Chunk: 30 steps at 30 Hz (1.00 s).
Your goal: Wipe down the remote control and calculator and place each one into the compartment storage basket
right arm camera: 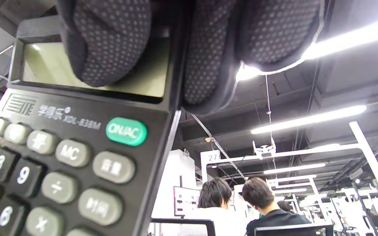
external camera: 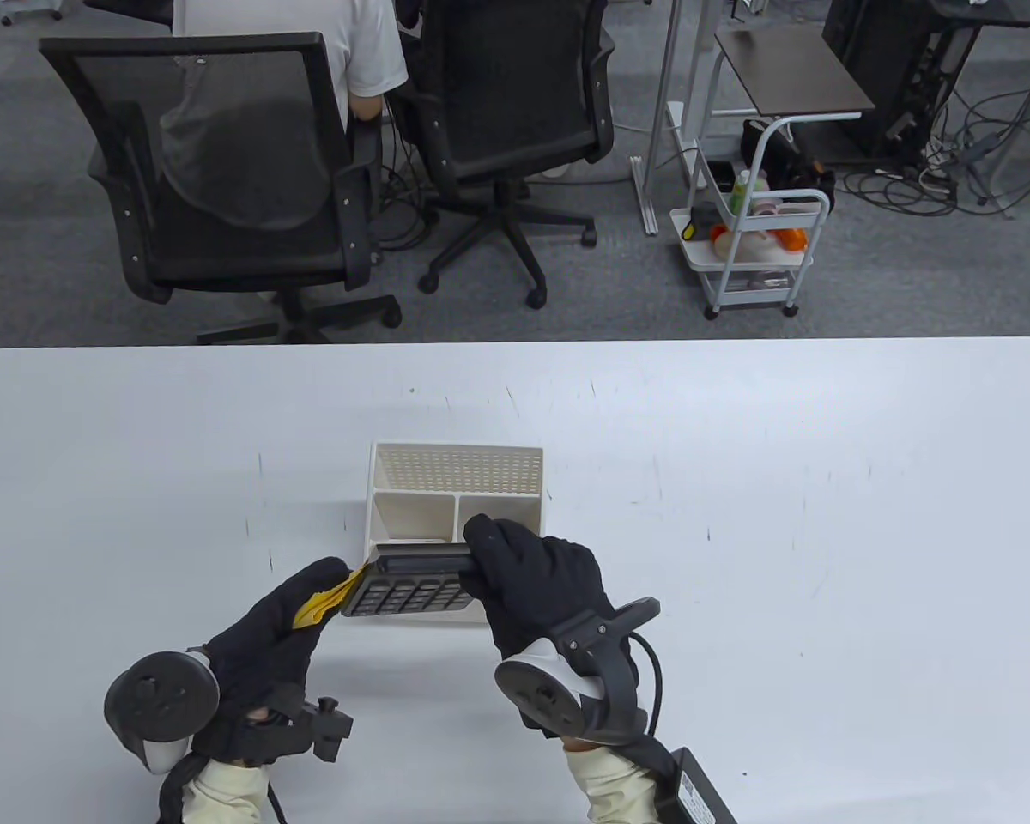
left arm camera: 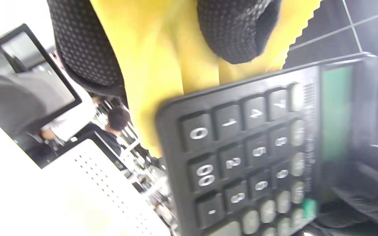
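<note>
A black calculator (external camera: 412,585) (left arm camera: 254,154) (right arm camera: 64,157) is held above the table, just in front of the white compartment storage basket (external camera: 457,470). My right hand (external camera: 528,575) grips its right end, with fingers (right arm camera: 107,39) curled over the display. My left hand (external camera: 287,614) pinches a yellow cloth (external camera: 322,603) (left arm camera: 162,65) against the calculator's left edge; its fingers (left arm camera: 238,29) press the cloth from above. No remote control shows in any view.
The basket's perforated wall (left arm camera: 110,183) lies close below the calculator. A black box (external camera: 695,794) sits at the table's front edge by my right forearm. Office chairs (external camera: 223,172) and a cart (external camera: 751,240) stand beyond the table's far edge, with people seated there.
</note>
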Motion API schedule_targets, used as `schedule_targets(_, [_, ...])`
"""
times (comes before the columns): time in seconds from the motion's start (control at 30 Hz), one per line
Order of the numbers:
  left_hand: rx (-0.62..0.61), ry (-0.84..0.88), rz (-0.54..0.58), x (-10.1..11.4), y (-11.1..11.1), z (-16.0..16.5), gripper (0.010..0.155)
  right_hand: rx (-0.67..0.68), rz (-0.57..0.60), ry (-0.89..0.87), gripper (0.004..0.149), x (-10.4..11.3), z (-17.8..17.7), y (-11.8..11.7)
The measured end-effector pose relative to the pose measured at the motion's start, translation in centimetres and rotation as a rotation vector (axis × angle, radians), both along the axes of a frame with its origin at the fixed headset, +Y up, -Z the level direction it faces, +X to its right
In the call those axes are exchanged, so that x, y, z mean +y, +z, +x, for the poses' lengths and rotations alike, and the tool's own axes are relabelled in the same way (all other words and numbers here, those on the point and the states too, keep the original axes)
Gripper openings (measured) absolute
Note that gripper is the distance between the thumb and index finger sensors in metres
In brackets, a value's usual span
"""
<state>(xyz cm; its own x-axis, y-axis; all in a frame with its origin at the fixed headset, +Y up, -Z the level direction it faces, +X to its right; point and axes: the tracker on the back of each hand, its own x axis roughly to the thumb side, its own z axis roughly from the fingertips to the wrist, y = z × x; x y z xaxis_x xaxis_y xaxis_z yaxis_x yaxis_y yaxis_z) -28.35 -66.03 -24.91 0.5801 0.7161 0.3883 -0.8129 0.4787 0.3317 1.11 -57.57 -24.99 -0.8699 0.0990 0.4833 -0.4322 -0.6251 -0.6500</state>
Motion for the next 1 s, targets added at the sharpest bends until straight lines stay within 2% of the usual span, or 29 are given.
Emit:
schedule_targets(0.1, [0.061,0.008,-0.008,-0.1,0.0,-0.6,0.038,-0.015,0.011,0.036,0.047,1.5,-0.6,-0.9])
schedule_targets(0.3, [0.096,0.006,-0.048,-0.5,0.0,-1.2,0.038,-0.101,-0.019,0.115,0.046,2.2,-2.5,-3.9])
schedule_targets(0.63, [0.089,-0.010,-0.089,-0.8,-0.4,-1.1,0.037,-0.297,-0.203,0.209,0.046,0.0,-5.3,-11.2])
schedule_targets(0.83, [0.083,0.013,-0.100,-0.8,-0.4,-1.2,0.037,-0.362,-0.340,0.220,0.046,-1.8,-6.1,-14.0])
schedule_targets(1.0, [0.076,0.016,-0.108,-0.8,-0.3,-1.2,0.037,-0.399,-0.420,0.241,0.047,-3.0,-6.7,-15.3])
